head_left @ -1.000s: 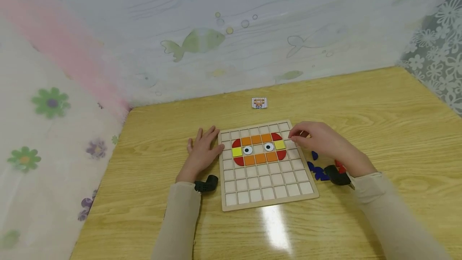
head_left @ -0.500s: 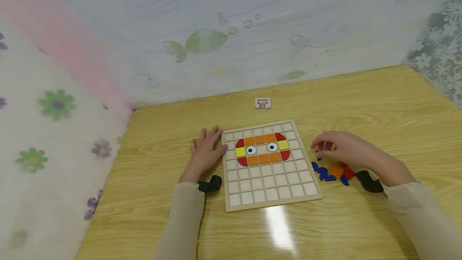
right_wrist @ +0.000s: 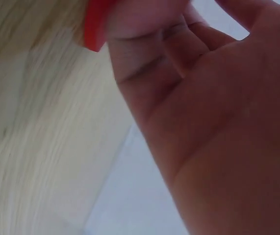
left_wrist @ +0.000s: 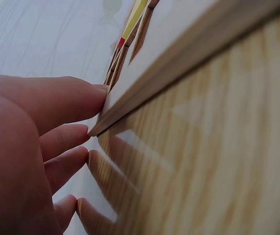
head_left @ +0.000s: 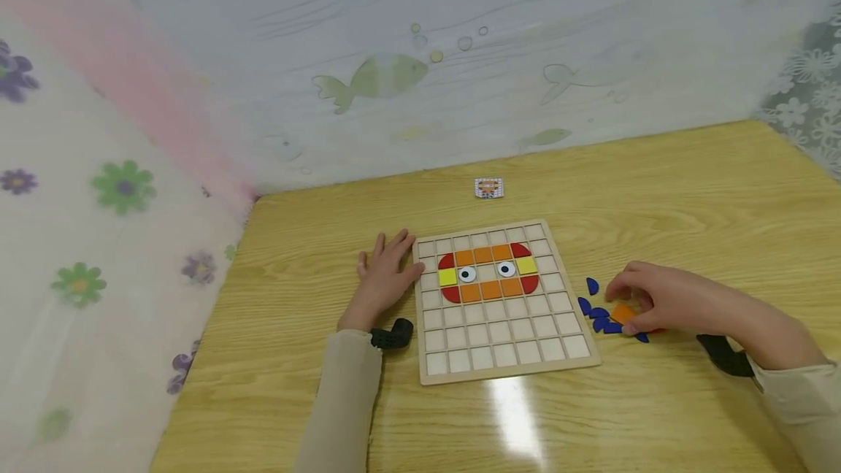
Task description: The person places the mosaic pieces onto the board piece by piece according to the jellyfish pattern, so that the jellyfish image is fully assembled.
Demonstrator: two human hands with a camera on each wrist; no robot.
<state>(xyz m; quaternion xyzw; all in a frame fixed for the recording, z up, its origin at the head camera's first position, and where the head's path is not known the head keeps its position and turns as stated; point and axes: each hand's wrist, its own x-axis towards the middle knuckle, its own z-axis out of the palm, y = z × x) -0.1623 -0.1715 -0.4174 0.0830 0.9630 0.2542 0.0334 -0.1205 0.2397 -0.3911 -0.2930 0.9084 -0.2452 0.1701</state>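
Note:
A wooden grid board (head_left: 509,334) lies on the table with a pattern of red, orange and yellow tiles and two eye discs (head_left: 506,268) set in its cells. My left hand (head_left: 384,279) rests flat at its left edge with the fingers spread; the left wrist view shows the thumb touching the rim. To the right of the board, my right hand (head_left: 677,301) is over loose pieces, thumb and index finger bent and apart beside an orange tile (head_left: 623,314). A red piece (right_wrist: 95,27) shows by its fingers in the right wrist view, partly hidden.
Several blue curved pieces (head_left: 598,313) lie between the board and my right hand. A small pattern card (head_left: 489,188) is on the table (head_left: 328,217) behind the board. Patterned sheets (head_left: 368,122) hang along the back and left.
My right hand has left the board's upper right side and moved right and toward me, over the loose pieces. The left hand stays at the board's edge.

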